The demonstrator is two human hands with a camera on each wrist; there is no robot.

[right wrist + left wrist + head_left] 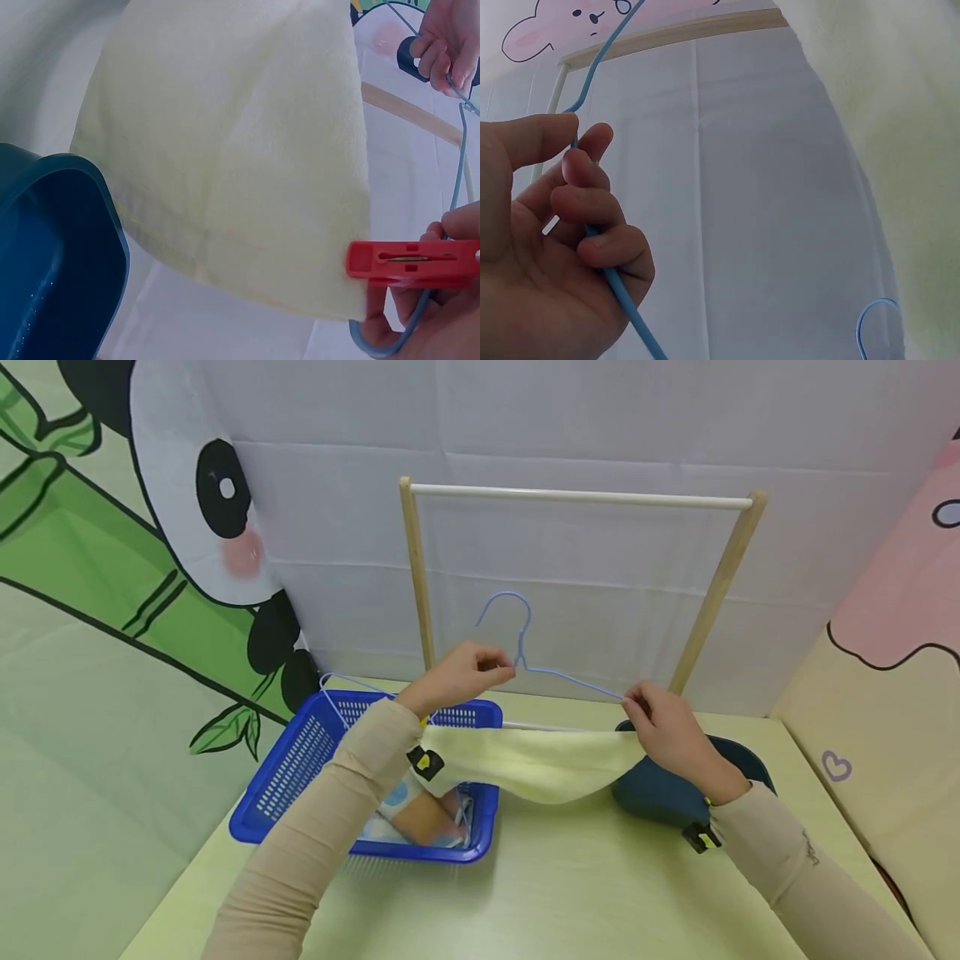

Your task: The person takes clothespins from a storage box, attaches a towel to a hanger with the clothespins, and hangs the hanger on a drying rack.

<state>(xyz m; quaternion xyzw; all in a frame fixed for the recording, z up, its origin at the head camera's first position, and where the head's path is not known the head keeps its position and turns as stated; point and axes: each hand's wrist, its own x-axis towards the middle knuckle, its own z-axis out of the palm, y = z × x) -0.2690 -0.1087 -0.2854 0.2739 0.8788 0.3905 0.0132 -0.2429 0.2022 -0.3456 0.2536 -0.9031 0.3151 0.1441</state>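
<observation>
My left hand (pixel 463 678) grips a blue wire hanger (pixel 573 679) close to its neck, the hook standing up above the fingers. In the left wrist view the blue wire (pixel 635 319) runs through the curled fingers. At the hanger's far right corner, my right hand (pixel 670 733) holds the bent wire. There a red clothespin (pixel 367 260) clips one corner of a pale yellow cloth (pixel 536 760) to the hanger. The cloth hangs below both hands, its left end beside my left wrist; how that end is fastened is hidden.
A blue basket (pixel 492 814) on the left contains patterned cloth (pixel 426 818) and another hanger (pixel 330 695). Behind my hands stands a rack with wooden posts (pixel 720 585) and a white rail (pixel 577 494). A dark blue tub (pixel 652 793) sits under my right hand.
</observation>
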